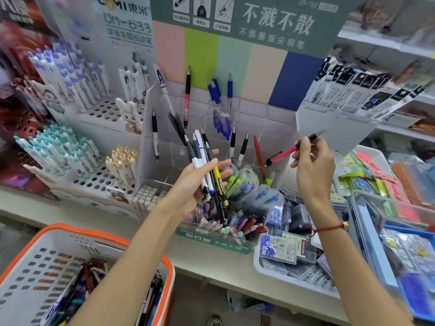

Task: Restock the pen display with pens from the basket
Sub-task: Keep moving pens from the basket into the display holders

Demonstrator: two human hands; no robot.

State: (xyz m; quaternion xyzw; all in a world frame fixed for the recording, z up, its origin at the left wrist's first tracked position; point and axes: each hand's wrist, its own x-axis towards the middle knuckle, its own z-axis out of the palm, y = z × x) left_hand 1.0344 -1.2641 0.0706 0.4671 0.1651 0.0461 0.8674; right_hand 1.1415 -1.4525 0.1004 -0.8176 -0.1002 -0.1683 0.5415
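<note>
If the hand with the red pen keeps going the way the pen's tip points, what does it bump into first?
Probably the grey card panel of the rack next door. The right hand pinches the red pen with its silver tip aimed up and right, very near that panel. Depth is hard to judge.

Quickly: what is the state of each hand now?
Left hand: holds a bunch of pens.
Right hand: pinches one red pen.
</note>
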